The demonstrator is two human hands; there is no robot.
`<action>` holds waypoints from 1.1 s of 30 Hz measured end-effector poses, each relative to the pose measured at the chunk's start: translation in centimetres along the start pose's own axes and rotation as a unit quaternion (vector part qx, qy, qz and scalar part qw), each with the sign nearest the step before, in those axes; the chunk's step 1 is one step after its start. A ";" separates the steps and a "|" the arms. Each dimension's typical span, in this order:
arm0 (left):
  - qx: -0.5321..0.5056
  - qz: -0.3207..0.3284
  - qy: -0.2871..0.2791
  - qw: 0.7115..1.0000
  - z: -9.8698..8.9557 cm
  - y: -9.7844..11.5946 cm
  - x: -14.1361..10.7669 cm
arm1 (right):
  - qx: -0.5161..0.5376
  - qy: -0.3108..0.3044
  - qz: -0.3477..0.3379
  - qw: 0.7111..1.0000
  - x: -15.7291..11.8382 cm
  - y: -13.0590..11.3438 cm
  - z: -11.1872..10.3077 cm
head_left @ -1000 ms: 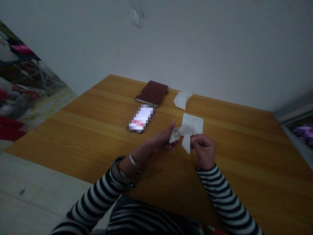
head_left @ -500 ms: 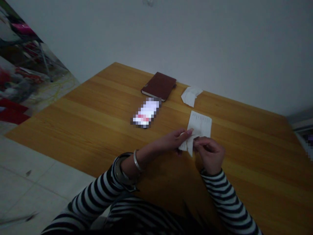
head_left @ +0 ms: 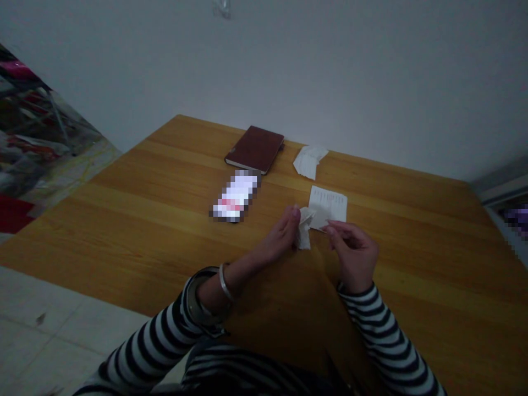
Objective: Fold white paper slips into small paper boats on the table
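Note:
My left hand point(head_left: 281, 234) is closed on a crumpled piece of white paper point(head_left: 304, 234), held above the table with its edges sticking out to the right. To its right, my right hand point(head_left: 355, 250) is pinched, thumb against fingers. Whether anything small sits between those fingertips I cannot make out. Just behind them lies a printed white sheet point(head_left: 329, 206) with rows of faint marks, its near edge partly covered by the right fingers. Farther back is a fanned heap of white paper strips point(head_left: 309, 160).
A brown notebook point(head_left: 256, 148) lies toward the back of the wooden table point(head_left: 136, 220), with a lit phone point(head_left: 236, 195), its screen blurred, in front of it. A pale wall point(head_left: 330, 71) rises behind. Bags and a metal-legged rack point(head_left: 58, 118) stand at far left.
My hands have moved apart, the left one drawing the crumpled paper leftward, away from the right fingers and the printed sheet. The camera view has shifted slightly.

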State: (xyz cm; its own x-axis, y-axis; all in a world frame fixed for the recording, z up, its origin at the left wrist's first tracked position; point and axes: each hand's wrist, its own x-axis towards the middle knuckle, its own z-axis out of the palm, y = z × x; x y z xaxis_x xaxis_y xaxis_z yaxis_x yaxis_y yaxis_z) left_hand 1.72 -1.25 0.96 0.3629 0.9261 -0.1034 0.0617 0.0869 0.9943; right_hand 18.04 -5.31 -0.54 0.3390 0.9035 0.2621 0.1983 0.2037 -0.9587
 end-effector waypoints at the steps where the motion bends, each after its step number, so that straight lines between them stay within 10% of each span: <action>1: 0.018 0.021 0.019 0.999 0.0 -0.2 0.1 | 0.007 -0.005 0.020 1.000 0.1 0.1 0.0; 15: 0.151 0.109 -0.037 0.982 1.5 -1.3 -1.3 | 0.025 -0.042 0.077 0.996 -1.1 1.2 2.2; 29: 0.071 0.117 -0.138 0.981 0.7 -1.3 -0.6 | 0.066 -0.048 0.058 0.995 -0.9 2.0 2.4; 33: 0.111 0.138 -0.063 0.982 0.2 -1.4 -0.2 | 0.032 -0.090 0.013 0.995 -0.4 1.5 1.7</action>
State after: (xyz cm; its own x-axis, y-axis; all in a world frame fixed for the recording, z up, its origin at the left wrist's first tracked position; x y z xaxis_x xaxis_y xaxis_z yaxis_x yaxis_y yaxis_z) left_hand 1.81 -1.60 -0.39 0.5057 0.8490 0.1530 0.1411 -0.2563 0.9562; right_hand 16.66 -4.73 -2.23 0.1712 0.9608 0.2181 0.1314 0.1971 -0.9715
